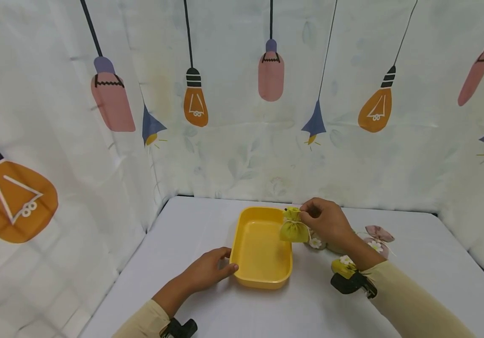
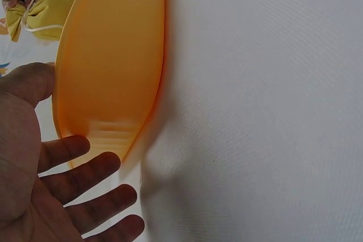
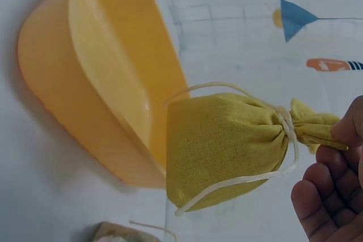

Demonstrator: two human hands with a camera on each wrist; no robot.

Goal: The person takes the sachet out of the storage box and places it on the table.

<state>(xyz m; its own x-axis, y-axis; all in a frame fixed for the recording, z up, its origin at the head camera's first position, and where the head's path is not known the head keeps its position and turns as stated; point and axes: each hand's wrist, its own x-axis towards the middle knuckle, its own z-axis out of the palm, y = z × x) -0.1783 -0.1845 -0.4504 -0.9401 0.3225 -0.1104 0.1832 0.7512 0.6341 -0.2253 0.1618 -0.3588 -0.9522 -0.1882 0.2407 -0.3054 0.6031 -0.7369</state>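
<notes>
My right hand (image 1: 326, 220) pinches the gathered top of a yellow-green drawstring pouch (image 1: 294, 231) between thumb and fingertips. The pouch hangs at the right rim of a yellow plastic tray (image 1: 261, 281); in the right wrist view its cloth body (image 3: 221, 145) and pale cord show closely, overlapping the tray's wall (image 3: 74, 94). On the tray's left side, my left hand (image 1: 208, 268) touches the rim with its thumb. The left wrist view shows the left hand's fingers (image 2: 93, 177) fairly straight and spread beside the tray's outer wall (image 2: 113, 49).
Right of the tray, partly behind the right arm, lie a pink pouch (image 1: 380, 234) with a white flower, a yellow pouch (image 1: 342, 269) and a greyish pouch (image 1: 316, 244). A white cloth (image 1: 191, 220) covers the table; printed curtains (image 1: 233, 155) stand behind it.
</notes>
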